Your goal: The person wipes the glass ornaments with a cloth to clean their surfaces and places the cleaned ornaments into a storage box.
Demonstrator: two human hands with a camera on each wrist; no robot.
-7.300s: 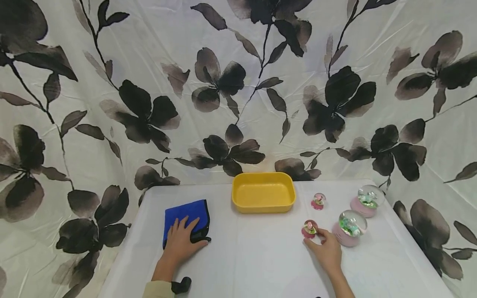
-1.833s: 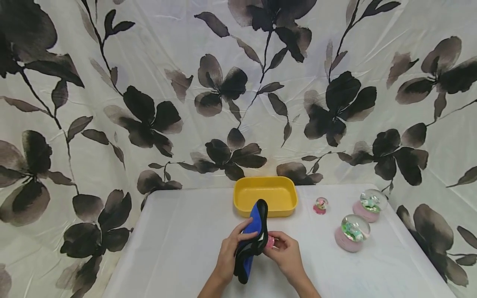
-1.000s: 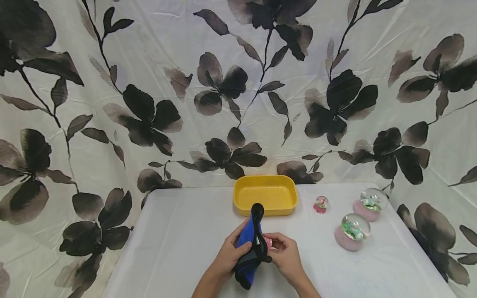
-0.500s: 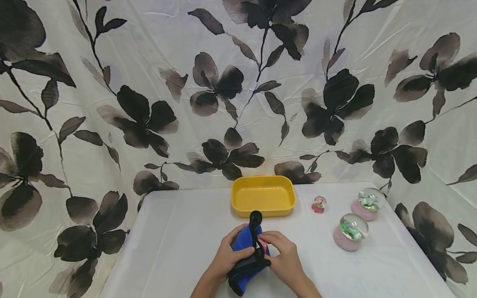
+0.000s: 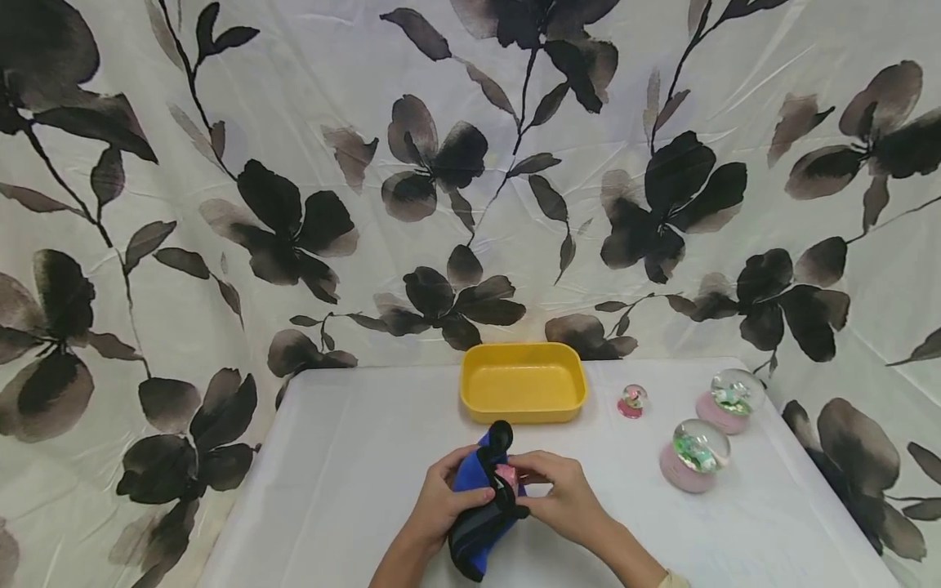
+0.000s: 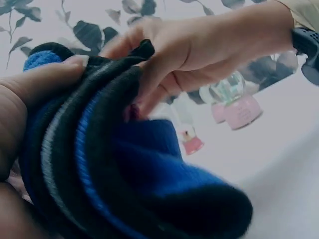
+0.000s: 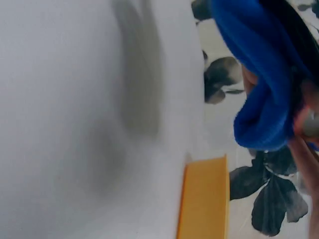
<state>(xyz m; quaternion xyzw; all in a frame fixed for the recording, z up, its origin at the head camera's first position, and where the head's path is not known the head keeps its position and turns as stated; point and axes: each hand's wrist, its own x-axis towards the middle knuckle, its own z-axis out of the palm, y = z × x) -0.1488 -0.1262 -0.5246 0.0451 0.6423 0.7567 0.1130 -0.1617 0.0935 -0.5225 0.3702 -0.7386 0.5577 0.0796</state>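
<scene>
In the head view my left hand (image 5: pixel 439 502) grips a folded blue cloth (image 5: pixel 468 531) with black edging, thumb on the near side. My right hand (image 5: pixel 562 494) pinches a small snow globe (image 5: pixel 507 474) by its pink base, the rest of it hidden in the cloth's folds. Both hands are together over the front middle of the table. The left wrist view shows the cloth's layered edges (image 6: pixel 107 149) close up, with the right hand (image 6: pixel 172 52) reaching in behind them. Blue cloth (image 7: pixel 264 84) fills the upper right of the right wrist view.
A yellow tray (image 5: pixel 524 415) stands at the table's back edge, just beyond the hands. To its right is another small snow globe (image 5: pixel 632 402). Two larger snow globes with pink bases, a nearer one (image 5: pixel 691 469) and a farther one (image 5: pixel 724 415), stand farther right. A floral curtain hangs behind.
Earlier the cloth lay flat at the left and the small globe stood at the right; both are now held together mid-table. Lately the cloth has tilted and shifted slightly left, the right fingers following.
</scene>
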